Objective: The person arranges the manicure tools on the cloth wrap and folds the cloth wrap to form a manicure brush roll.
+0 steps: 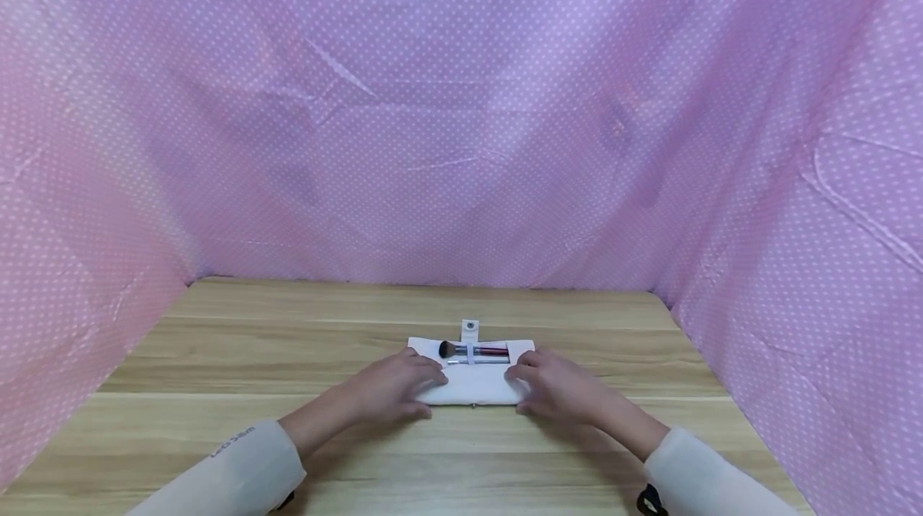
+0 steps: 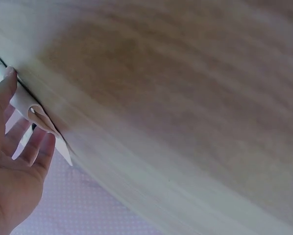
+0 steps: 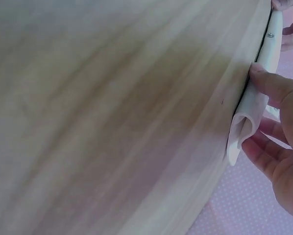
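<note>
A white makeup brush case (image 1: 472,384) lies on the table, its near part folded over into a rounded roll. A dark-bristled makeup brush (image 1: 447,350) with a red handle shows in the opening, crossed by a narrow white band. My left hand (image 1: 400,386) grips the left end of the fold, thumb at the near edge and fingers over the top. At the right end, my right hand (image 1: 551,389) holds the fold the same way. In the right wrist view, the curled end of the case (image 3: 244,125) sits between thumb and fingers.
A snap tab (image 1: 470,327) sticks out from the case's far side. Under everything is a wood-grain table (image 1: 288,324). Pink polka-dot cloth (image 1: 461,179) hangs behind it and along both sides.
</note>
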`<action>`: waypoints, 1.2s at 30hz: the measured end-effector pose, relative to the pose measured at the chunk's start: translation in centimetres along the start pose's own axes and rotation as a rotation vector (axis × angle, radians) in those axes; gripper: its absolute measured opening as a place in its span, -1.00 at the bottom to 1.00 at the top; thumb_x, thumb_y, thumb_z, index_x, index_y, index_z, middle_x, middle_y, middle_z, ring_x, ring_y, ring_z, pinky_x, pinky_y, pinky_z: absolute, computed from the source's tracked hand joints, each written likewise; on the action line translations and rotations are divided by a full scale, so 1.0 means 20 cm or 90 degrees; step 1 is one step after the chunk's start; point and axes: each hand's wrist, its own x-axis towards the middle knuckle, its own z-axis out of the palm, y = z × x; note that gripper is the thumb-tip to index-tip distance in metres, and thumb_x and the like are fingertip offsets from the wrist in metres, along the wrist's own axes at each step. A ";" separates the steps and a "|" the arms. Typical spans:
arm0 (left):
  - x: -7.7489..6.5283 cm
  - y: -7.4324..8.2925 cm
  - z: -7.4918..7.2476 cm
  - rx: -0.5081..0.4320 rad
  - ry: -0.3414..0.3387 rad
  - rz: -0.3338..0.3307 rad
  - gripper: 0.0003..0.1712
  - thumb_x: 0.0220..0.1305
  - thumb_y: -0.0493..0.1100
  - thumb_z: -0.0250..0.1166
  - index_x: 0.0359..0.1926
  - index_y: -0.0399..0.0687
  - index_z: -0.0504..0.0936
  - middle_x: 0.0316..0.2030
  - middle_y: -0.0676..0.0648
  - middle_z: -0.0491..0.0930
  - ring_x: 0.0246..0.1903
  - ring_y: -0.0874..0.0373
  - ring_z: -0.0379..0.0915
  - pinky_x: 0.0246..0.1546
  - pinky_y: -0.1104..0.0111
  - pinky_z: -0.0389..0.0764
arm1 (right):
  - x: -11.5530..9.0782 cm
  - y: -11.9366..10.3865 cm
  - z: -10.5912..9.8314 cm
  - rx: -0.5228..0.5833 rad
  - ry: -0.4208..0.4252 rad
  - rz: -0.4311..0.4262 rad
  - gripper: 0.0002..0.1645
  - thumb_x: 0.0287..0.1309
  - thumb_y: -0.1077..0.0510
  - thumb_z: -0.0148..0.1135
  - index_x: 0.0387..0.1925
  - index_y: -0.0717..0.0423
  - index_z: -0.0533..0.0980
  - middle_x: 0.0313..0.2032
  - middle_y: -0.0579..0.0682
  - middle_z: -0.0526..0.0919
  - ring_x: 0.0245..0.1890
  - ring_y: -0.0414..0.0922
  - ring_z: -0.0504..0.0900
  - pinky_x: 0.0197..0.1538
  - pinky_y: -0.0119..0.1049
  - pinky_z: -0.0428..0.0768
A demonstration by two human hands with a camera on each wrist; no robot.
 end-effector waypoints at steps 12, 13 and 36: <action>0.03 -0.01 -0.03 0.005 0.022 0.019 -0.51 0.34 -0.04 0.39 0.24 -0.01 0.60 0.18 0.05 0.59 0.16 0.10 0.53 0.18 0.15 0.53 | 0.03 0.02 -0.03 -0.032 0.036 -0.052 -0.60 0.16 0.18 0.37 0.05 0.16 0.62 -0.14 0.02 0.71 -0.19 -0.09 0.65 -0.12 -0.21 0.65; 0.04 -0.01 -0.03 0.003 0.024 0.015 -0.52 0.35 -0.04 0.38 0.25 -0.01 0.60 0.17 0.05 0.59 0.15 0.11 0.53 0.16 0.16 0.54 | 0.03 0.03 -0.03 -0.032 0.043 -0.057 -0.61 0.15 0.20 0.35 0.04 0.17 0.62 -0.16 0.02 0.71 -0.21 -0.09 0.66 -0.14 -0.22 0.65; 0.18 -0.08 -0.05 -0.221 0.065 -0.174 -0.75 0.47 -0.33 0.19 0.05 -0.27 0.71 -0.12 -0.11 0.73 -0.14 0.09 0.59 0.02 0.05 0.59 | 0.18 0.18 -0.03 0.249 -0.044 0.150 -0.67 0.51 0.17 0.10 0.12 0.26 0.60 0.03 0.11 0.70 0.10 0.06 0.64 0.18 0.05 0.55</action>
